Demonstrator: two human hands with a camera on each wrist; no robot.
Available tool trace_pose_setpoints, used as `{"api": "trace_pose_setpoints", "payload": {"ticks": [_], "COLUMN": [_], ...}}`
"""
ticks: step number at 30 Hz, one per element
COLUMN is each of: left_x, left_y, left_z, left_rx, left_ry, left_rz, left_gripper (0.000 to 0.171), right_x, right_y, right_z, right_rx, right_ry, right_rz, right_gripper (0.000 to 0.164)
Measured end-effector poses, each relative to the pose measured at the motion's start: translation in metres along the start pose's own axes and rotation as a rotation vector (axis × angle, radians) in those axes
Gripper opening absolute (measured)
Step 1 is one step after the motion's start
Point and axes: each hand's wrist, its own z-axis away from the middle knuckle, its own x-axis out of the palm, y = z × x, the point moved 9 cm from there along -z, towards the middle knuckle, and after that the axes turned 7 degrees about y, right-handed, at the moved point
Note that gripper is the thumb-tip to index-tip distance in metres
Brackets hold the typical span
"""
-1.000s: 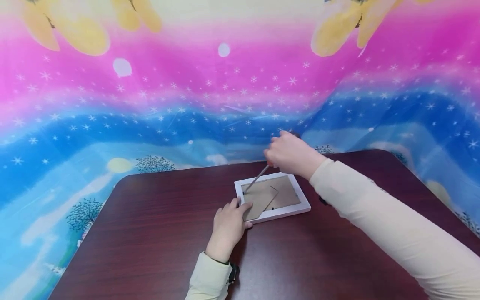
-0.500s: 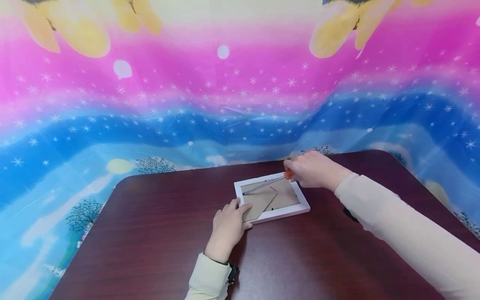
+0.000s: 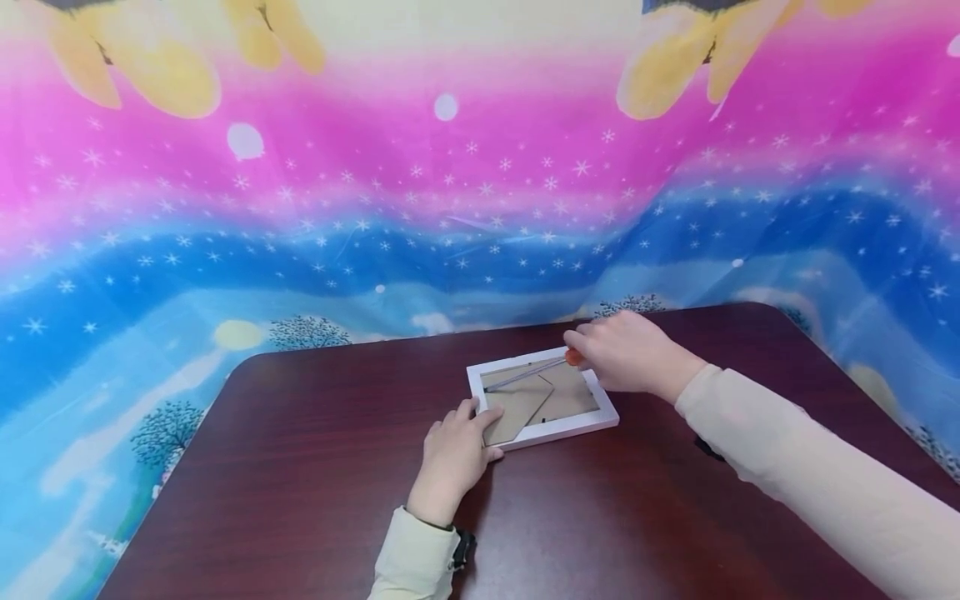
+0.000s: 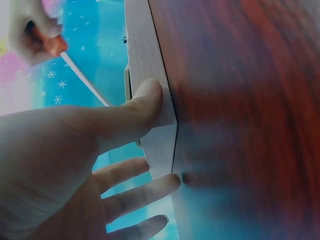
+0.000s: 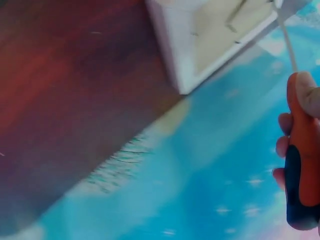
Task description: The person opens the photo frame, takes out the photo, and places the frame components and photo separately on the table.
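Observation:
A white picture frame (image 3: 570,430) lies face down on the table, its brown backing board (image 3: 576,390) showing, with a stand flap and small dark tabs along the edges. My left hand (image 3: 452,454) grips its near left corner. In the left wrist view the thumb (image 4: 147,100) presses the frame's side, other fingers spread by the adjoining side. With my right hand (image 3: 630,354) I hold a screwdriver (image 5: 302,150) by its orange and black handle. Its thin shaft slants low across the board, the tip at a tab (image 3: 486,390) on the left inner edge.
The dark red-brown wooden table (image 3: 315,467) extends around the frame on all sides. Behind it hangs a colourful cloth backdrop (image 3: 420,192) with snowflakes and trees, meeting the table's far edge.
My right hand has moved right and down, tipping the screwdriver from steep to nearly flat over the board. The tip stays at the left inner edge. My left hand keeps its place.

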Motion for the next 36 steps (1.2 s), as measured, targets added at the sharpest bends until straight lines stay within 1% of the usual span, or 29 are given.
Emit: {"api": "trace_pose_setpoints", "payload": {"ticks": [2,6,11,14,17,21,25,29,32,34,36], "left_x": [0.0,0.0,-0.001,-0.004,-0.008,-0.01,-0.008,-0.003,0.001,0.002,0.004], "left_y": [-0.001,-0.001,0.002,0.005,0.008,0.007,0.006,0.004,0.001,0.001,0.002], "left_z": [-0.001,-0.001,-0.002,-0.001,-0.001,-0.001,-0.002,-0.003,-0.004,-0.004,-0.003], "left_rx": [0.002,0.01,0.024,0.042,0.058,0.06,0.056,0.028,0.006,-0.001,0.001], "left_ry": [0.001,0.003,0.021,0.061,0.105,0.129,0.098,0.027,-0.012,-0.029,-0.035], "left_rz": [0.002,0.0,-0.028,-0.051,-0.065,-0.07,-0.073,-0.073,-0.085,-0.092,-0.098], "left_gripper": [0.055,0.054,0.053,0.052,0.051,0.051,0.051,0.052,0.053,0.053,0.053], "right_x": [-0.01,-0.025,-0.034,-0.036,-0.038,-0.04,-0.039,-0.037,-0.036,-0.035,-0.034], "right_y": [-0.009,-0.023,-0.037,-0.047,-0.06,-0.076,-0.09,-0.103,-0.111,-0.114,-0.113], "right_z": [-0.012,-0.038,-0.066,-0.077,-0.084,-0.09,-0.093,-0.093,-0.093,-0.091,-0.09], "right_rx": [-0.055,-0.147,-0.231,-0.291,-0.348,-0.405,-0.473,-0.546,-0.593,-0.611,-0.609], "right_ry": [0.001,-0.032,-0.115,-0.162,-0.192,-0.209,-0.235,-0.269,-0.276,-0.282,-0.285], "right_rz": [0.052,0.15,0.26,0.328,0.389,0.468,0.55,0.624,0.673,0.686,0.687], "right_gripper": [0.011,0.007,0.007,0.006,0.007,0.009,0.011,0.015,0.018,0.02,0.021]}}
